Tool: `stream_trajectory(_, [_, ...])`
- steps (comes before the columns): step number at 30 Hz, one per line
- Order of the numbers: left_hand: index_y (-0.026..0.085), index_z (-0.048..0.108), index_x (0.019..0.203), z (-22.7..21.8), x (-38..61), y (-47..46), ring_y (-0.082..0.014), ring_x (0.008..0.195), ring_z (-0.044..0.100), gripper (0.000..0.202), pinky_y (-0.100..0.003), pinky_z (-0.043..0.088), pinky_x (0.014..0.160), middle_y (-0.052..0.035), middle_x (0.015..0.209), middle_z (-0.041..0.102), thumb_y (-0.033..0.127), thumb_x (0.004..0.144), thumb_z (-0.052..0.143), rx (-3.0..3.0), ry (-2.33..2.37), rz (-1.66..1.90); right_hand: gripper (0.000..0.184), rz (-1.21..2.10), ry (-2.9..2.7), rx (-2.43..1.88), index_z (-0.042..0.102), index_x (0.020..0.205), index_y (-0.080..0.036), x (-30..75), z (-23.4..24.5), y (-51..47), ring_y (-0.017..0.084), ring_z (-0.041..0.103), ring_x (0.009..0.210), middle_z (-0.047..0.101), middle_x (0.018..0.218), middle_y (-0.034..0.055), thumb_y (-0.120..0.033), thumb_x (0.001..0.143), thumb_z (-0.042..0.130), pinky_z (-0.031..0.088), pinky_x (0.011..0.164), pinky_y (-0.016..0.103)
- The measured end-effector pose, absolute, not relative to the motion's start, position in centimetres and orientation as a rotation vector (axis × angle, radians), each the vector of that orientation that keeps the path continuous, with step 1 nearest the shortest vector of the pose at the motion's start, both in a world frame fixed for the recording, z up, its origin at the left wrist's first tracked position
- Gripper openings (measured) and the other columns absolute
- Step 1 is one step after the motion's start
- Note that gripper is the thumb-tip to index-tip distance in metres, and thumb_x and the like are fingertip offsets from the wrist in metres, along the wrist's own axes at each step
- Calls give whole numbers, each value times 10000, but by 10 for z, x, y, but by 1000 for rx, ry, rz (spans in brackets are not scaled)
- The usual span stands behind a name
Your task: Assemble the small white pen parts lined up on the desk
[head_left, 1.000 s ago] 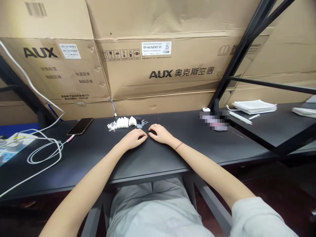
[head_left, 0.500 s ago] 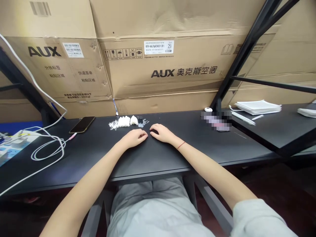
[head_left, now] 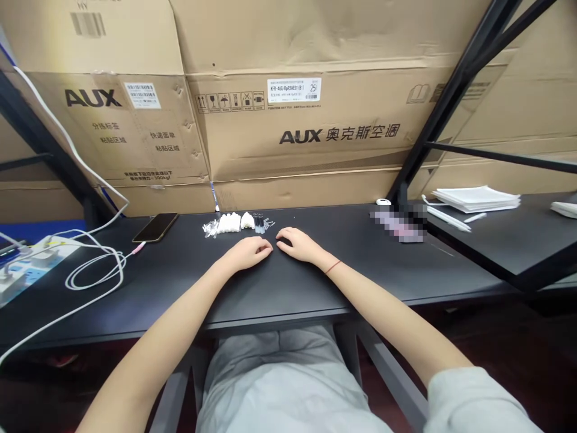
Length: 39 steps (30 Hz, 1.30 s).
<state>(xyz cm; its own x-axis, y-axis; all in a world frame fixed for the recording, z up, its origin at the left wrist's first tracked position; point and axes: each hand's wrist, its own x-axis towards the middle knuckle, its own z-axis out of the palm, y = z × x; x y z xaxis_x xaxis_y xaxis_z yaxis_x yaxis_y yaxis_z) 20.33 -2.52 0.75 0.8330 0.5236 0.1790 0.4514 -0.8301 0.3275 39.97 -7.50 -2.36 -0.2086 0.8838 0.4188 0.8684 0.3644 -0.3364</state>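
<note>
My left hand [head_left: 249, 251] and my right hand [head_left: 298, 243] rest palm down on the black table [head_left: 288, 288], side by side and almost touching at the fingertips. Their fingers lie loosely curved on the surface, and neither hand holds anything. Just beyond them, near the table's back edge, lies a row of small white plastic parts [head_left: 228, 223]. To the right of that row sits a little cluster of clear and dark small parts [head_left: 261, 224]. Both hands sit a short way in front of these parts without touching them.
A dark phone [head_left: 155, 227] lies at the back left, plugged into a white cable [head_left: 92, 272] coiled toward a power strip [head_left: 31, 261]. Large AUX cardboard boxes [head_left: 311, 129] wall off the back. A black slanted frame post [head_left: 444, 102] and a paper stack [head_left: 475, 197] stand to the right.
The view has drifted slightly, so everything sits a little further right and lower in frame. Both hands stay in the same place on the table.
</note>
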Motion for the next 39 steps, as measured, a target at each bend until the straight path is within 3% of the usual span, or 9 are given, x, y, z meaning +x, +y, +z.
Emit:
stream_trajectory(19, [199,694,882,14,197,-20,-176,745,612,306,-270,452,722,-42,872,707,318,860,413,2746,681,486,176,30,-2095,-1493,644,991,-166,399,-24,-77,222,600,1032,661,1091,100,-225,864,537,468,925,386])
stream_trajectory(24, [183,687,786,32,158,11,-172,734,607,290,-259,454,719,-35,811,711,333,834,444,2537,1143,935,138,49,-2080,-1478,656,905,-179,402,-22,-78,200,625,945,680,1014,78,-180,843,533,485,877,358])
stream_trajectory(27, [171,701,852,35,121,32,-201,822,637,281,-266,461,771,-57,857,725,313,820,461,2238,1551,1101,148,28,-2044,-1475,656,815,-182,406,-21,-79,184,632,860,688,923,64,-173,845,511,494,821,333])
stream_trajectory(30, [170,713,862,31,92,44,-222,899,649,230,-269,461,839,-68,938,730,275,765,534,2133,1752,947,175,10,-2009,-1484,657,780,-189,409,-21,-78,176,631,820,689,884,55,-177,846,496,493,790,318])
stream_trajectory(39, [196,719,911,24,94,42,-229,948,648,272,-254,464,825,-57,984,722,396,769,602,2198,1816,474,173,3,-2020,-1480,660,765,-186,408,-24,-76,185,625,830,685,879,66,-174,839,505,485,788,308])
